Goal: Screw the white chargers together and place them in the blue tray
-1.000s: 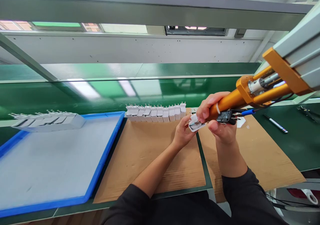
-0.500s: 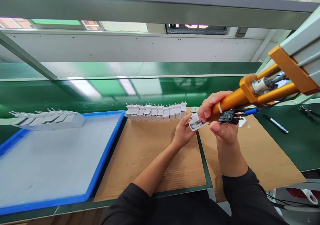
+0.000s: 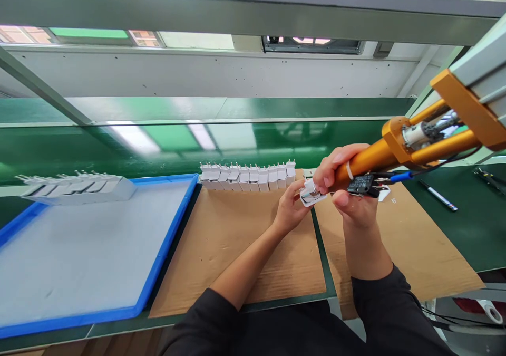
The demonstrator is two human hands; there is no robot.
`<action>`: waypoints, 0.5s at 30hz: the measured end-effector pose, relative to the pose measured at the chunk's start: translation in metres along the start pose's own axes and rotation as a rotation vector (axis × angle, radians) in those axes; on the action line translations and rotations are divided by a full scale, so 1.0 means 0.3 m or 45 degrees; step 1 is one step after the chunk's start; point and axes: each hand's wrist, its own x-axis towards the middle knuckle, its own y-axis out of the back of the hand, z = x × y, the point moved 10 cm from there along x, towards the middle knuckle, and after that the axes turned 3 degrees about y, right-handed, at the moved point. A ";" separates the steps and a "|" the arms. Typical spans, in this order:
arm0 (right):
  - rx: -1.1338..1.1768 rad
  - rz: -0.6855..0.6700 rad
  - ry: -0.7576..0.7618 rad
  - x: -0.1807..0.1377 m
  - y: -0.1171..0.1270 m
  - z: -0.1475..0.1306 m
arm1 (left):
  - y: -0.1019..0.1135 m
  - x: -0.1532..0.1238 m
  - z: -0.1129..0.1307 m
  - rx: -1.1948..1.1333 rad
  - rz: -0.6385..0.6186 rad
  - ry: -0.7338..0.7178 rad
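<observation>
My right hand (image 3: 348, 198) is wrapped round the barrel of an orange power tool (image 3: 399, 145) that hangs in from the upper right, with a black switch block (image 3: 361, 183) by my thumb. My left hand (image 3: 288, 211) pinches a small white charger plug (image 3: 310, 195) and holds it against the tool's tip. Both hands hover above the brown cardboard sheets (image 3: 237, 250).
A row of several white charger plugs (image 3: 247, 176) stands at the far edge of the cardboard. On the left is a blue tray (image 3: 158, 271) with more white plugs (image 3: 75, 189) at its far side. A pen (image 3: 438, 195) lies on the green surface at right.
</observation>
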 end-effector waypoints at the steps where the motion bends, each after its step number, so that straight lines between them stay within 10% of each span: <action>1: 0.000 0.003 -0.002 0.000 0.001 0.001 | 0.001 0.000 0.004 -0.013 0.004 -0.009; 15: -0.001 0.000 -0.014 0.005 0.006 0.000 | 0.004 0.010 -0.060 -0.113 -0.038 0.216</action>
